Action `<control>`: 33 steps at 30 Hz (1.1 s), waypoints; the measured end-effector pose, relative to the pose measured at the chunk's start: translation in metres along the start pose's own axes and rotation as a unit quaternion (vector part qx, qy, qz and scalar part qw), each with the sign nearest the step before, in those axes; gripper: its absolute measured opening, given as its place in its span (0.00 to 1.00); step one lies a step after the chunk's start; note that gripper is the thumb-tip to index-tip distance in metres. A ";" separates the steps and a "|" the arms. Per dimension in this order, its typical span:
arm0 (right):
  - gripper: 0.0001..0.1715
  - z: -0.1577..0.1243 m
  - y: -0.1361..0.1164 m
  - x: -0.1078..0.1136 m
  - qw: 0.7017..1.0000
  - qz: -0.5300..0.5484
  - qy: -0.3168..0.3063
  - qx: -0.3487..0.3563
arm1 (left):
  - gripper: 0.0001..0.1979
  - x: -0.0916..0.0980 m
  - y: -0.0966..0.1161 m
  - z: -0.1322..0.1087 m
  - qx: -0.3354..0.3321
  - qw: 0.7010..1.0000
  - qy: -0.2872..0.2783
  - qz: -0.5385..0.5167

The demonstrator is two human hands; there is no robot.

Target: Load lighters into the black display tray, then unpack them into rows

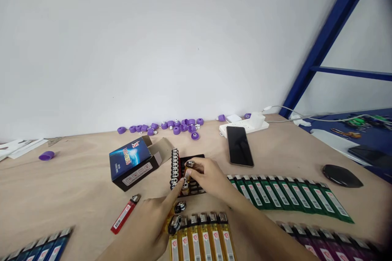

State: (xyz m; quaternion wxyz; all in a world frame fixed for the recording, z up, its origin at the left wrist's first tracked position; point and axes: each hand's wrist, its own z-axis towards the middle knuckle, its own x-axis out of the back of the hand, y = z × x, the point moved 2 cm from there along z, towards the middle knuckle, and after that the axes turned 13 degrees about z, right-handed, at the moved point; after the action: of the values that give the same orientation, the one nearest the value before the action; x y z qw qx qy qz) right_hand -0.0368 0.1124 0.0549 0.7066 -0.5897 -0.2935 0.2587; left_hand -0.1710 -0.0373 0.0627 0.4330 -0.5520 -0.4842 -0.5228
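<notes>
On a plywood table top [76, 179], the person's right hand [210, 175] sat over a small black tray [199, 157], its thumb and fingers pressed together in a pinch on a gold lighter [186, 175], though the hand hid part of the grip. The left hand [142, 228] lay lower, with its index finger [174, 197] stretched straight towards that lighter, the tip touching it or just beside it. Its other fingers were curled near a silver lighter head [175, 224], and I could not tell whether they gripped it. That head stood at the end of a row of yellow lighters [202, 238]. A tall stack of black and silver lighter heads [174, 167] stood along the tray's left edge, beside an open blue box [134, 163]. A red lighter [125, 214] lay apart on the left, and a row of green lighters [290, 197] ran to the right. Each lighter looked light, stiff and smooth, likely to slip if wet or held by its small head, so the plastic barrel seemed the safest place to take hold.
</notes>
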 end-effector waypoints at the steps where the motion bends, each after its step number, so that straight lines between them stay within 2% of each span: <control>1: 0.08 0.000 0.001 0.000 1.000 -0.016 -0.003 0.000 | 0.56 0.000 0.000 0.000 0.003 1.000 -0.006 0.006; 8: 0.09 -0.003 0.004 -0.003 0.994 -0.106 -0.024 0.001 | 0.50 -0.002 0.001 0.002 -0.012 1.000 0.010 -0.019; 13: 0.10 -0.006 0.000 -0.007 0.987 -0.148 -0.058 -0.004 | 0.51 0.005 0.008 0.002 0.005 0.999 -0.043 0.011; 17: 0.17 -0.014 -0.001 -0.008 0.981 -0.160 -0.109 -0.006 | 0.51 0.009 0.010 -0.002 0.025 0.997 -0.074 0.006; 19: 0.23 -0.016 -0.004 -0.006 0.978 -0.166 -0.128 -0.007 | 0.48 0.009 0.010 -0.005 0.029 0.997 -0.068 -0.024; 21: 0.28 -0.017 -0.010 -0.001 0.976 -0.173 -0.132 -0.005 | 0.41 0.009 0.011 -0.007 0.040 0.991 -0.031 -0.125; 22: 0.29 -0.017 -0.015 0.002 0.976 -0.176 -0.127 0.000 | 0.36 0.010 0.012 -0.008 0.059 0.976 -0.008 -0.210; 23: 0.30 -0.017 -0.021 0.005 0.977 -0.178 -0.119 0.007 | 0.31 0.010 0.013 -0.009 0.087 0.946 0.006 -0.313; 24: 0.29 -0.017 -0.029 0.008 0.978 -0.180 -0.108 0.015 | 0.27 0.009 0.015 -0.008 0.115 0.897 0.007 -0.426; 27: 0.20 -0.021 -0.055 0.011 0.982 -0.165 -0.076 0.041 | 0.17 0.009 0.026 -0.005 0.151 0.689 -0.057 -0.707; 28: 0.17 -0.024 -0.063 0.009 0.985 -0.150 -0.072 0.046 | 0.12 0.010 0.030 -0.003 0.139 0.632 -0.078 -0.758; 29: 0.14 -0.028 -0.070 0.006 0.988 -0.133 -0.071 0.046 | 0.09 0.012 0.034 -0.002 0.122 0.596 -0.090 -0.789; 30: 0.12 -0.032 -0.076 0.001 0.989 -0.119 -0.076 0.042 | 0.09 0.014 0.037 -0.001 0.108 0.578 -0.096 -0.803; 31: 0.10 -0.036 -0.080 -0.004 0.990 -0.113 -0.084 0.032 | 0.10 0.015 0.039 0.000 0.098 0.575 -0.098 -0.807; 33: 0.05 -0.042 -0.084 -0.016 0.987 -0.129 -0.100 0.005 | 0.08 0.016 0.042 0.000 0.089 0.585 -0.097 -0.800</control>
State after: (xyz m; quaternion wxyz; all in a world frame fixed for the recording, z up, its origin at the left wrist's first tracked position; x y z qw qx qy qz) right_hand -0.0160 0.0584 0.1308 0.7039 -0.5146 -0.4351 0.2246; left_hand -0.1298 -0.0426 0.0797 -0.1627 0.0519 -0.8133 -0.5562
